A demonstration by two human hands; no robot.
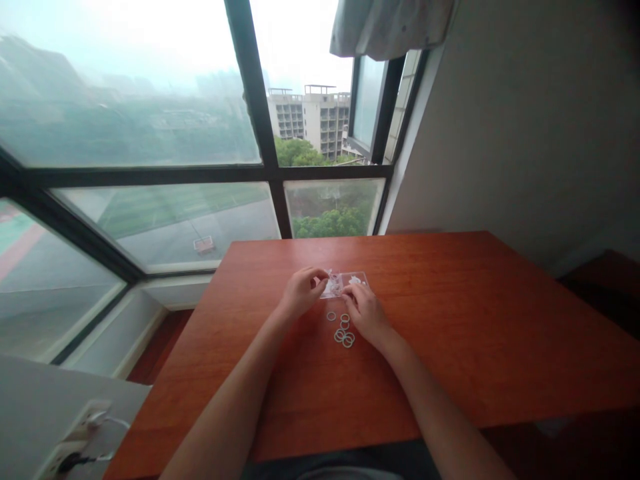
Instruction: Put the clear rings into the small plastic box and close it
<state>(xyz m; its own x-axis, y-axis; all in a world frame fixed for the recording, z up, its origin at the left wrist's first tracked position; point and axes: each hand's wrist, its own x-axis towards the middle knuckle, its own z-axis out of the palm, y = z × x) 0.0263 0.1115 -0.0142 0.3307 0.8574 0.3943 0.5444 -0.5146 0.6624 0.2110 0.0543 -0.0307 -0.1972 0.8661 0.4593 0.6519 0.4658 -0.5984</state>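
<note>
A small clear plastic box (367,279) lies on the table between my hands, with small white pieces (355,281) in its right part and small clear and pinkish bits in its left part. My left hand (301,292) is at the box's left side, thumb and fingers curled in a pinch over its edge. Anything between those fingertips is too small to make out. My right hand (367,311) rests at the near right side, its fingertips closed together by the box's front edge; what they grip is hidden. Several pale rings (349,340) lie on the table nearer me, some overlapping, and a single ring (331,316) lies apart.
The reddish-brown wooden table (450,320) reaches far to the right. Behind it stand dark-framed windows (273,175), with a curtain (393,27) above. A grey wall (500,133) is on the right. Plugs and cables (75,460) are at a socket lower left.
</note>
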